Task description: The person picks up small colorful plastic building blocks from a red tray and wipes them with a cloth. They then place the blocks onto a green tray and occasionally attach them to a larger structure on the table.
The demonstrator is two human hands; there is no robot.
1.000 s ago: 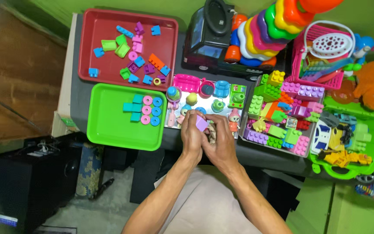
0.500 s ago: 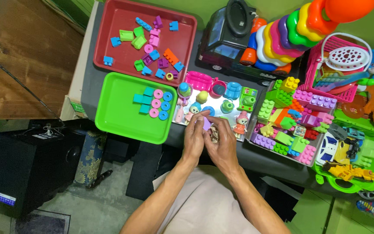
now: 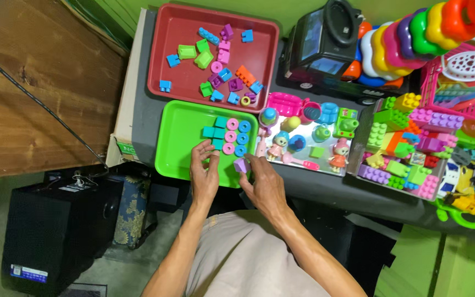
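My right hand (image 3: 265, 184) pinches a small purple block (image 3: 241, 164) over the near right corner of the green tray (image 3: 180, 144). My left hand (image 3: 203, 171) hovers beside it over the tray's near edge, fingers spread and holding nothing. On the green tray lies a cluster of teal blocks and pink and blue rings (image 3: 228, 136), just beyond both hands. A red tray (image 3: 166, 66) behind it holds several loose coloured blocks.
A toy doll set in clear packaging (image 3: 309, 140) lies right of the green tray. Further right sits a tray of large building bricks (image 3: 408, 146). A black toy truck (image 3: 325, 47), stacking rings (image 3: 413, 33) and a pink basket (image 3: 457, 77) stand at the back. A black speaker box (image 3: 45, 231) is on the floor.
Both hands have shifted left from in front of the doll set to the green tray. They have drawn apart, and the purple block is now in the right hand alone.
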